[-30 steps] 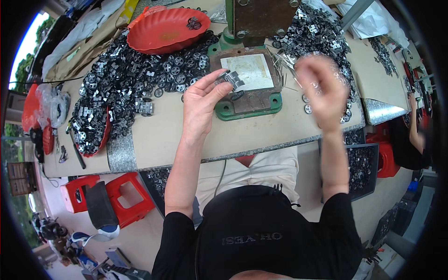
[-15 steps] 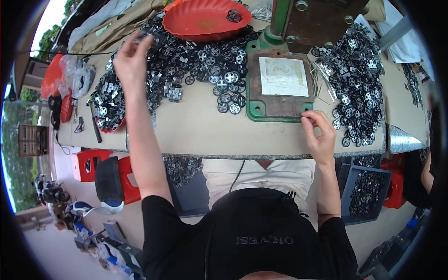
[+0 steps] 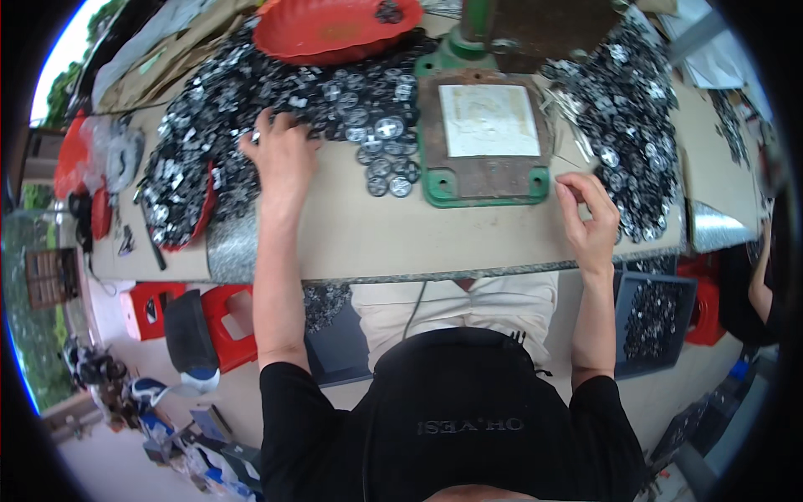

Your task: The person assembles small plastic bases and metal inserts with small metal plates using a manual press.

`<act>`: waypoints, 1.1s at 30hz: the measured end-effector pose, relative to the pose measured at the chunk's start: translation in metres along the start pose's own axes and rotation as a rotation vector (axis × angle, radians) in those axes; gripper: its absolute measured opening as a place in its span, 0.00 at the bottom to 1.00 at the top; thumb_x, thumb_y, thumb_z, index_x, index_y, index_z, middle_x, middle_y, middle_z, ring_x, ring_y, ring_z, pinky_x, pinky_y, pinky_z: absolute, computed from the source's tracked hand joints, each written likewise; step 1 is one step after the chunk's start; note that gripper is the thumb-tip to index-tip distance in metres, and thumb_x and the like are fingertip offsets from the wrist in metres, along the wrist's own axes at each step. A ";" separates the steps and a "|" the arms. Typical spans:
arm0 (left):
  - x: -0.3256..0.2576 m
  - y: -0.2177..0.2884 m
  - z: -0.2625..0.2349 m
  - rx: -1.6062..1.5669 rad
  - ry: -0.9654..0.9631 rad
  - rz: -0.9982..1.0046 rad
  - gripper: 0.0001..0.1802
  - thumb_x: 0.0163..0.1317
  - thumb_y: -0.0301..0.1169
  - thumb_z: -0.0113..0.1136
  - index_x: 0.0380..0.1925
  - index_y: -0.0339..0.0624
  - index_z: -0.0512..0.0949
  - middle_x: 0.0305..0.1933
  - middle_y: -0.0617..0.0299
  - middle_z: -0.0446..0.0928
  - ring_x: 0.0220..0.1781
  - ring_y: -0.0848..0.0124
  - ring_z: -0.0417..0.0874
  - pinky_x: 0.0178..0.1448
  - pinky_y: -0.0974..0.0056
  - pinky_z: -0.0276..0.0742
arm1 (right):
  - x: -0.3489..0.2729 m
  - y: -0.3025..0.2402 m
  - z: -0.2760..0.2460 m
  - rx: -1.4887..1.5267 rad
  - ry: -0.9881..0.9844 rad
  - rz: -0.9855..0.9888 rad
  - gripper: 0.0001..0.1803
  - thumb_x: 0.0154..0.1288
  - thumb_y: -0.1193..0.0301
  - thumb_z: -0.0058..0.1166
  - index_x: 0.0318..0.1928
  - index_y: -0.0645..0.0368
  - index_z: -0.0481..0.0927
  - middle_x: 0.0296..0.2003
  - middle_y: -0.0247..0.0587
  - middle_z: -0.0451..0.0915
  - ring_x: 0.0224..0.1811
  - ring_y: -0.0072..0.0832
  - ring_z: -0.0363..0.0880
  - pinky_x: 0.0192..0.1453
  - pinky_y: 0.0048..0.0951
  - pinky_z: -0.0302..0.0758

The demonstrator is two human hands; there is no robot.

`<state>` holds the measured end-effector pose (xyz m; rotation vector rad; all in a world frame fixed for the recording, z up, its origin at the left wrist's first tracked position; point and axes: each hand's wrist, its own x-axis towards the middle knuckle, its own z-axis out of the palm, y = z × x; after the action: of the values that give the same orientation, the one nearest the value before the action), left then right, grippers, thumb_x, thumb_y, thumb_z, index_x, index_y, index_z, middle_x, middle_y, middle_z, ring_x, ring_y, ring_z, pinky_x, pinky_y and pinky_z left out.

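Wheels (image 3: 389,128) with silver hubs cluster at 9 o'clock from the green machine base (image 3: 485,199), joining a left heap (image 3: 226,100) of small dark and silver parts. Farther out at 9 o'clock, the left hand (image 3: 283,159) spreads its fingers over the heap's near edge; I cannot tell whether it grips anything. At 4 o'clock, the right hand (image 3: 594,217) curls thumb and forefinger toward each other; whether something thin lies between them is unclear.

The heaped parts look loose and interlocked, so a careless pinch could drag neighbours along. Thin metal pins (image 3: 573,125) overlap at 3 o'clock, so two could be lifted together, or a brushing wrist could scatter them.

Counted: two hands, one machine base, one white plate (image 3: 489,121) on it, two heaps including the right heap (image 3: 627,109) at 3 o'clock, one broad red dish (image 3: 335,33) at 10. Wheels, parts and pins overlap beyond counting.
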<state>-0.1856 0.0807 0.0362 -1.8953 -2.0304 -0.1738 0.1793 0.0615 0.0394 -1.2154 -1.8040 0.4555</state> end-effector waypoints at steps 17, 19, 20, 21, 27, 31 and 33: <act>-0.052 0.062 -0.040 -1.687 -0.175 -0.346 0.04 0.57 0.22 0.55 0.30 0.39 0.70 0.34 0.56 0.78 0.34 0.74 0.77 0.38 0.73 0.71 | 0.054 0.057 -0.018 -0.413 -0.448 0.061 0.03 0.51 0.78 0.51 0.28 0.66 0.74 0.26 0.46 0.74 0.28 0.40 0.74 0.34 0.33 0.70; -0.064 0.081 -0.041 -1.951 -0.376 -0.361 0.09 0.58 0.20 0.53 0.39 0.36 0.70 0.36 0.52 0.78 0.35 0.72 0.79 0.36 0.74 0.72 | 0.053 0.059 -0.016 -0.467 -0.493 0.040 0.02 0.52 0.78 0.50 0.28 0.65 0.72 0.26 0.46 0.74 0.28 0.42 0.73 0.34 0.35 0.70; -0.067 0.095 -0.045 -1.990 -0.439 -0.408 0.13 0.59 0.21 0.52 0.45 0.35 0.69 0.38 0.51 0.78 0.35 0.71 0.80 0.35 0.74 0.73 | 0.050 0.058 -0.017 -0.470 -0.466 -0.004 0.02 0.53 0.79 0.48 0.29 0.65 0.71 0.26 0.47 0.74 0.28 0.44 0.73 0.34 0.35 0.70; -0.070 0.108 -0.048 -2.027 -0.503 -0.455 0.18 0.59 0.21 0.52 0.51 0.34 0.68 0.40 0.50 0.78 0.34 0.69 0.81 0.34 0.74 0.73 | 0.048 0.057 -0.017 -0.472 -0.437 -0.046 0.03 0.54 0.79 0.47 0.30 0.65 0.70 0.27 0.47 0.74 0.29 0.45 0.72 0.34 0.35 0.70; -0.074 0.149 -0.047 -2.405 -0.745 -0.647 0.22 0.64 0.24 0.45 0.58 0.32 0.61 0.50 0.46 0.73 0.49 0.61 0.78 0.52 0.62 0.76 | 0.032 0.000 -0.018 0.022 -0.286 0.127 0.07 0.60 0.79 0.47 0.39 0.64 0.72 0.29 0.41 0.77 0.27 0.27 0.75 0.31 0.24 0.71; -0.073 0.161 -0.048 -2.469 -0.801 -0.649 0.21 0.65 0.25 0.43 0.58 0.31 0.60 0.53 0.45 0.70 0.53 0.59 0.75 0.58 0.57 0.72 | 0.004 -0.021 0.000 0.718 -0.343 0.428 0.08 0.61 0.78 0.49 0.41 0.65 0.73 0.32 0.35 0.78 0.30 0.14 0.75 0.35 0.15 0.72; -0.073 0.165 -0.050 -2.445 -0.782 -0.619 0.21 0.65 0.24 0.43 0.58 0.30 0.59 0.52 0.47 0.71 0.51 0.61 0.76 0.58 0.57 0.73 | -0.004 -0.024 0.010 0.909 -0.329 0.483 0.07 0.62 0.78 0.49 0.40 0.66 0.73 0.33 0.37 0.78 0.33 0.17 0.76 0.36 0.15 0.72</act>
<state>-0.0113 0.0111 0.0329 0.3909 0.7060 1.0977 0.1583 0.0489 0.0487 -0.9132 -1.2470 1.6196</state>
